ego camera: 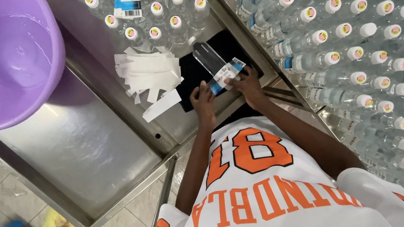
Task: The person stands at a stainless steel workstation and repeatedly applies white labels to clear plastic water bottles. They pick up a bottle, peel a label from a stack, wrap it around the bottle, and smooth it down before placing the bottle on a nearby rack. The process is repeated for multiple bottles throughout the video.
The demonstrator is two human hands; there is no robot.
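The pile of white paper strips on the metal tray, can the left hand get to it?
Probably yes. The left hand rests at the clear plastic bottle, and the pile of white paper strips lies close beside it, nothing between.

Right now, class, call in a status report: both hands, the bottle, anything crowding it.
Left hand and right hand both on clear plastic water bottle, pressing blue-and-white label. Bottle lies on black cloth. White paper strips close beside, not touching.

Purple basin [50,62], black cloth [191,80], white label strips [149,73], blue-and-white bottle label [225,74]

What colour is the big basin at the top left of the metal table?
Purple; the basin holds some water, seen in the head view.
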